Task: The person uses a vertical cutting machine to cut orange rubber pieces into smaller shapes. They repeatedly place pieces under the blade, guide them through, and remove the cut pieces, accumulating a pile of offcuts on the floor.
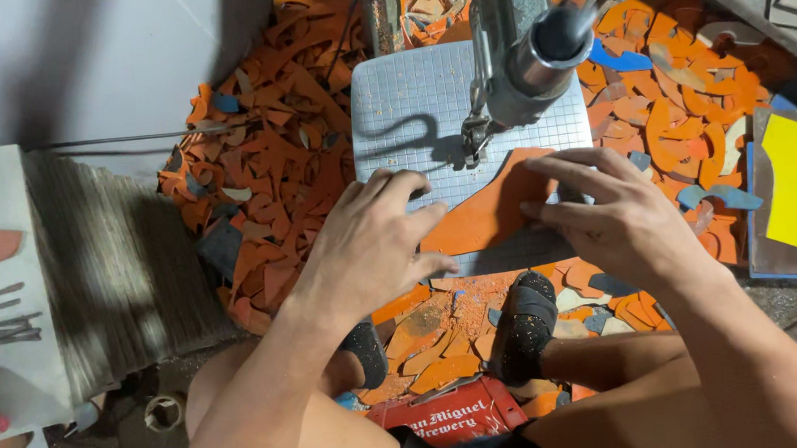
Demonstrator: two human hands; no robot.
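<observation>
On the saw table: an orange sheet piece (497,212) lies flat on the small grey gridded table (411,98), at its near right corner, right beside the blade.
Head view, hidden parts: the left hand (372,243) covers the piece's near left end, and the right hand (613,215) covers its right edge, so its full outline cannot be made out.
Head view, cut off: the grey machine arm (535,57) runs out of the top of the picture; the blade (476,122) under it is thin and hard to follow against the grid.
Long axis: the orange sheet piece runs from near left to far right, its wider end up by the blade and its narrower end towards the left hand.
Left hand grip: fingers flat and slightly spread, pressing down on the table and the piece's near end; nothing is pinched.
Right hand grip: fingers stretched out and laid flat on the piece's right part, fingertips pointing left towards the blade; pressing, not clasping.
Around the table: orange offcuts (271,167) lie heaped on the floor to both sides, with a few blue ones among them.
Right edge: a yellow sheet (795,184) lies on a darker board, partly out of view.
Below: two feet in dark sandals (524,321) rest among the scraps, and a red crate (447,414) is half hidden by the legs.
</observation>
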